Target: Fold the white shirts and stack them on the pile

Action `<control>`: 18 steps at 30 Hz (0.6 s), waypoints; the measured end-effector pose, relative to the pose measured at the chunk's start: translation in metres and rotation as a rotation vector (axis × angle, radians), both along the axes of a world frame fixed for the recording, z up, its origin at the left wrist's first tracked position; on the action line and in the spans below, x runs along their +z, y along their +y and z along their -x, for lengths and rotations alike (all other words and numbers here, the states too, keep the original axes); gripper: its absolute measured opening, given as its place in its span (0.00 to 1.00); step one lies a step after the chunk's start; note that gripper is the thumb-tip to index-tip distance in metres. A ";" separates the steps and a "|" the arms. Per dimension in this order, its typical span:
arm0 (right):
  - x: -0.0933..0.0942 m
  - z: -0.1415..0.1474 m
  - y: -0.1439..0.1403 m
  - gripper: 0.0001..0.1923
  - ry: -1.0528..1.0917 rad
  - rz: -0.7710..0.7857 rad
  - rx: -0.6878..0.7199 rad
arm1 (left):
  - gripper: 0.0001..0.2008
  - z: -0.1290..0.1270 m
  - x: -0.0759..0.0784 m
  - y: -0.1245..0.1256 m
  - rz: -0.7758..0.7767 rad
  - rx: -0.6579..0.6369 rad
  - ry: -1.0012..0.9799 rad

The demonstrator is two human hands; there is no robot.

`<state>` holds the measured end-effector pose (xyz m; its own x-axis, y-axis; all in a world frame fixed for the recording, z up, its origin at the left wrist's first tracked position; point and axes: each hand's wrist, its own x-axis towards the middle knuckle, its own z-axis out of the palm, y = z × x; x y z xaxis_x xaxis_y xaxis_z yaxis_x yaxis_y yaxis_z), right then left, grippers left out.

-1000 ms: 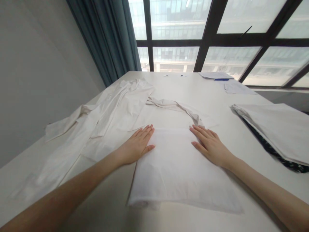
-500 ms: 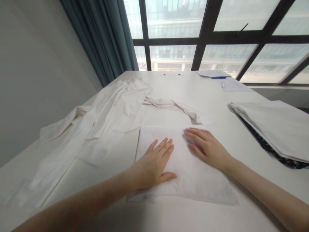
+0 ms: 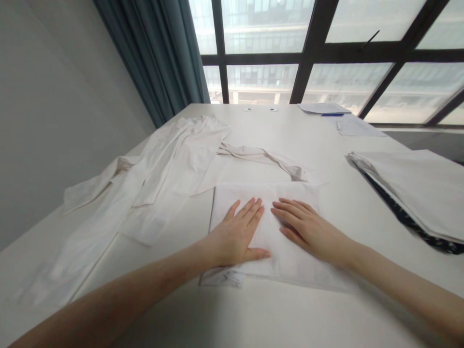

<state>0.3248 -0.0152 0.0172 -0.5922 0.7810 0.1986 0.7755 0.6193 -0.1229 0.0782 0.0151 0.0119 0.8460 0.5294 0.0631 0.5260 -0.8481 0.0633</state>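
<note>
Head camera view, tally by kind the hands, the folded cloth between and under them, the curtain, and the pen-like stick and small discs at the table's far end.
Bare hands (left hand, right hand): 2
Folded white cloth: 1
Blue fabric curtain: 1
Slim blue stick: 1
Small white discs: 2
Total: 7

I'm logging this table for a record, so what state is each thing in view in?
Left hand, open, palm down on the cloth
Right hand, palm down, fingers together
White cloth, flattened, near-left corner crumpled
White garment, spread out, wrinkled
Stack on the right, folded, dark patterned layer beneath
Papers, lying flat
Curtain, drawn aside
Window, latching unclear
</note>
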 end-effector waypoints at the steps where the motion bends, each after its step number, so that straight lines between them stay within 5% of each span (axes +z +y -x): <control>1: -0.001 0.002 -0.005 0.24 -0.002 0.009 0.004 | 0.45 0.000 0.000 0.000 0.004 -0.003 -0.002; 11: -0.005 -0.012 -0.020 0.42 -0.097 0.042 0.115 | 0.55 0.022 0.005 -0.005 0.111 -0.051 0.079; 18: -0.002 -0.013 -0.022 0.42 -0.104 0.063 0.166 | 0.53 0.034 0.004 -0.007 0.148 -0.058 0.054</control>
<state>0.3380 -0.0377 0.0155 -0.7287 0.6796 0.0839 0.6737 0.7335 -0.0899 0.0441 0.0077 0.0158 0.8754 0.4798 -0.0586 0.4826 -0.8607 0.1623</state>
